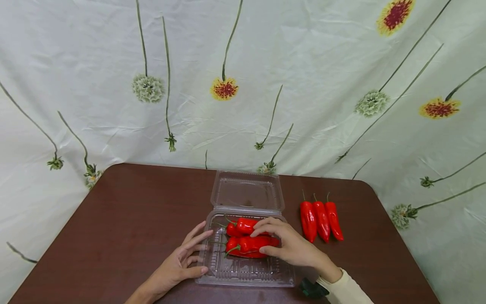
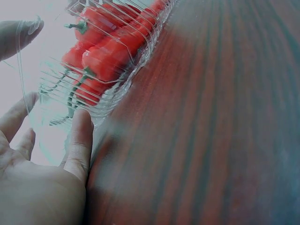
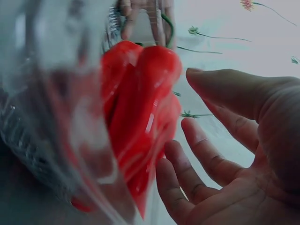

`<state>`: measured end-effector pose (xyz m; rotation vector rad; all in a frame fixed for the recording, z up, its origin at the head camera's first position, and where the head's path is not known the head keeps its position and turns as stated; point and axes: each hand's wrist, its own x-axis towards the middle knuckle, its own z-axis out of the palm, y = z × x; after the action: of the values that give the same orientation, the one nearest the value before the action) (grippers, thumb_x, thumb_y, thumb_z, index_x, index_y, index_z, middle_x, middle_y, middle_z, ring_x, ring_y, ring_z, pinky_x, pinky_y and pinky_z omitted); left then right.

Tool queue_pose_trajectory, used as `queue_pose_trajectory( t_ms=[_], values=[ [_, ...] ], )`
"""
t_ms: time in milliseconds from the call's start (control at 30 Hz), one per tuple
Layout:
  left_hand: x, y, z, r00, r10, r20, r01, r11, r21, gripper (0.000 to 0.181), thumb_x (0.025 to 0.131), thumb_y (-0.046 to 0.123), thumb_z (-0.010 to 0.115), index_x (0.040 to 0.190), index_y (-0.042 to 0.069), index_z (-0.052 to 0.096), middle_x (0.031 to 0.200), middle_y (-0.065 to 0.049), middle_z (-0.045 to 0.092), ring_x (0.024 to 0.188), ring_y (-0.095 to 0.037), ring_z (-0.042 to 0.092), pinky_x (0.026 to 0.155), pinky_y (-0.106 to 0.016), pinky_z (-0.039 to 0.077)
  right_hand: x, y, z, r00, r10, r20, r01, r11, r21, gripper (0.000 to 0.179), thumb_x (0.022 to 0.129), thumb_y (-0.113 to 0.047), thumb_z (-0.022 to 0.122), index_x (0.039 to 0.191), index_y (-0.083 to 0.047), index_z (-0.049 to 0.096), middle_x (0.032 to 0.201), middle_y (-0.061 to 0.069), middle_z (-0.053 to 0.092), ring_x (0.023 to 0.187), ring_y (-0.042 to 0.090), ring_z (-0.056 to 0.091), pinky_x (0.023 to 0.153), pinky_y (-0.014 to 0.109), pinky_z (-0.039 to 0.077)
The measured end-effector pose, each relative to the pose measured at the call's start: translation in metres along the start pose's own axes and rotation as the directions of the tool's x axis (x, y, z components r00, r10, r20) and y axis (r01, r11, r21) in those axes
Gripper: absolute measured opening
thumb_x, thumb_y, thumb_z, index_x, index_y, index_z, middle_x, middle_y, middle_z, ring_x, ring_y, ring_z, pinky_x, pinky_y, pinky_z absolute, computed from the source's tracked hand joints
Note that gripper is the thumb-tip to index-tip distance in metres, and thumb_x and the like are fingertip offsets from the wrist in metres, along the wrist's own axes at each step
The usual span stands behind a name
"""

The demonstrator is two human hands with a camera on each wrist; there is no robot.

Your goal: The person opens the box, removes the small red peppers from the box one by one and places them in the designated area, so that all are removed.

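Several red peppers (image 1: 252, 243) with green stems lie stacked in a clear plastic clamshell box (image 1: 250, 276). My left hand (image 1: 181, 259) is at the box's left side, fingers spread and thumb near the front left corner. In the left wrist view, the thumb and fingertips are right at the clear wall, close to the pepper stems. My right hand (image 1: 290, 242) reaches over the box's right side, above the peppers. The right wrist view shows its fingers (image 3: 206, 150) loosely bent beside the red peppers (image 3: 145, 93), with a gap to the thumb and nothing gripped.
The box's lid (image 1: 247, 192) is folded back toward the cloth. Three more red peppers (image 1: 322, 221) lie side by side on the brown table (image 1: 125, 228), right of the box. A pale floral cloth (image 1: 235, 114) hangs behind the table. A dark object (image 1: 313, 288) shows by the right wrist.
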<state>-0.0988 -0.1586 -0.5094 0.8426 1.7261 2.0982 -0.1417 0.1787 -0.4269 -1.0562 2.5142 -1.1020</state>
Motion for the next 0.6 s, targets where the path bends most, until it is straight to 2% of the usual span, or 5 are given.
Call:
queue_pose_trajectory(
  t_ms=[233,400,500,600],
  values=[
    [0.001,0.001,0.000,1.000,0.010,0.013,-0.010,1.000,-0.005,0.077,0.094,-0.010,0.059,0.158,-0.002,0.018,0.167,-0.010,-0.014,0.131,-0.016,0.045,0.096,-0.026,0.051,0.006,0.001,0.009,1.000,0.007,0.001,-0.007,1.000,-0.029,0.034,0.087,-0.011,0.077,0.117,-0.025,0.070,0.128,-0.007,0.059,0.124,0.014,0.052,0.102,0.040,0.047],
    [0.000,0.000,0.001,0.999,-0.037,-0.012,0.037,0.999,-0.005,0.079,0.093,-0.010,0.062,0.158,0.000,0.020,0.167,-0.009,-0.015,0.130,-0.015,0.046,0.096,-0.025,0.051,0.005,-0.001,0.012,1.000,0.015,0.022,-0.014,0.999,-0.052,0.037,0.088,-0.010,0.076,0.120,-0.028,0.069,0.129,-0.009,0.058,0.124,0.015,0.051,0.102,0.048,0.044],
    [0.000,0.000,0.001,0.998,-0.062,-0.029,0.062,0.998,0.000,0.079,0.092,-0.010,0.063,0.159,0.003,0.023,0.168,-0.007,-0.013,0.130,-0.013,0.046,0.096,-0.024,0.051,0.005,0.000,0.015,1.000,0.006,0.026,-0.004,0.997,-0.073,0.041,0.089,-0.009,0.075,0.123,-0.029,0.067,0.130,-0.009,0.057,0.124,0.014,0.050,0.102,0.048,0.045],
    [0.000,-0.001,0.001,0.999,-0.048,-0.023,0.048,0.999,0.006,0.078,0.092,-0.010,0.062,0.158,0.001,0.022,0.167,-0.009,-0.014,0.130,-0.014,0.046,0.096,-0.024,0.051,0.005,0.001,0.018,1.000,-0.012,0.020,0.014,0.994,-0.109,0.044,0.089,-0.008,0.075,0.127,-0.029,0.063,0.131,-0.011,0.058,0.125,0.014,0.050,0.104,0.044,0.045]
  ],
)
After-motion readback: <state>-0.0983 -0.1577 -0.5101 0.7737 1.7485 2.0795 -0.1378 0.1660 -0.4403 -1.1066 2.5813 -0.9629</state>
